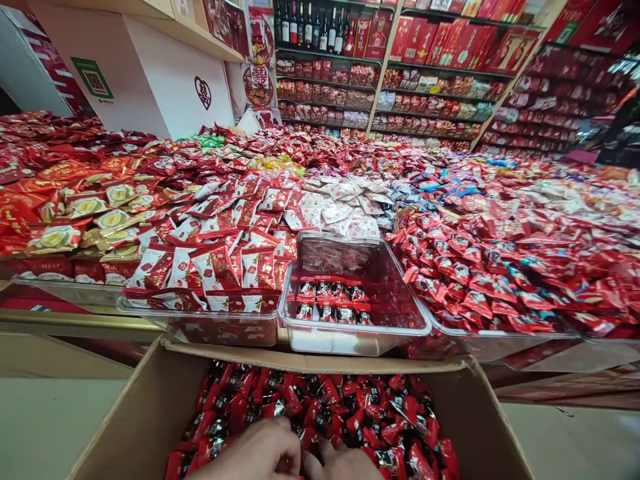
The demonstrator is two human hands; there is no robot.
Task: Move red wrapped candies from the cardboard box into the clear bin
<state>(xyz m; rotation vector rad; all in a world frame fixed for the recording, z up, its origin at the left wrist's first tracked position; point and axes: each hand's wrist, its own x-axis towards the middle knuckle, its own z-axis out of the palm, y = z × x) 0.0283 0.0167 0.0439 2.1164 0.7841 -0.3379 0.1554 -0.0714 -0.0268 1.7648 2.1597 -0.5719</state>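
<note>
My left hand (263, 450) and my right hand (345, 464) are close together, low in the cardboard box (475, 407). Red-and-black wrapped candies (330, 390) fill the box around them. On both hands the fingers curl down among the candies, and the fingertips are hidden. Whatever they grip cannot be made out. Just beyond the box stands a clear plastic bin (420, 327). Two short rows of similar red-and-black candies (334, 312) lie in its near part, lined up side by side.
Left of the bin, red-and-white packets (215, 263) are heaped in another bin. Red packets (465, 273) pile up on its right, white packets (350, 207) behind it. A white box-like stand (175, 73) rises at the back left. Shelves (375, 100) with bottles and packets line the wall.
</note>
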